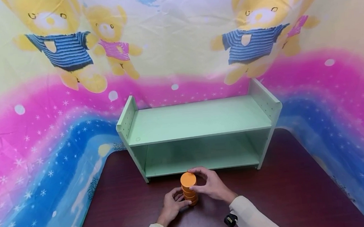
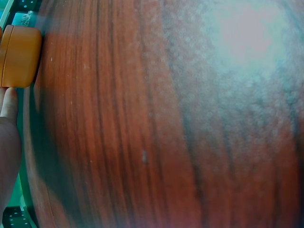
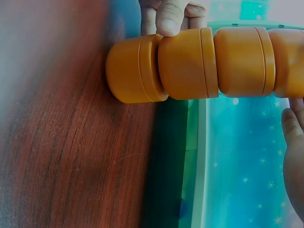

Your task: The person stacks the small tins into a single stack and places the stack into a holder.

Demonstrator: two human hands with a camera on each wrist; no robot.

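Several small orange lidded jars (image 1: 188, 180) stand one on another in an upright column on the dark table, just in front of the green shelf. My left hand (image 1: 172, 204) holds the lower part of the column, its thumb near the joint above the bottom jar (image 3: 130, 70). Around the top jar (image 3: 289, 61) the thumb and fingers of my right hand (image 1: 214, 185) pinch from the right side. The lowest jars sit slightly out of line in the right wrist view. In the left wrist view only an orange jar (image 2: 21, 56) and a bit of the left hand show.
A pale green two-level shelf (image 1: 198, 119) stands behind the jars. The dark red wood-grain table (image 1: 290, 190) extends to both sides. A cloth with printed bears (image 1: 175, 87) hangs behind and around it. A black device (image 1: 230, 221) is on the right wrist.
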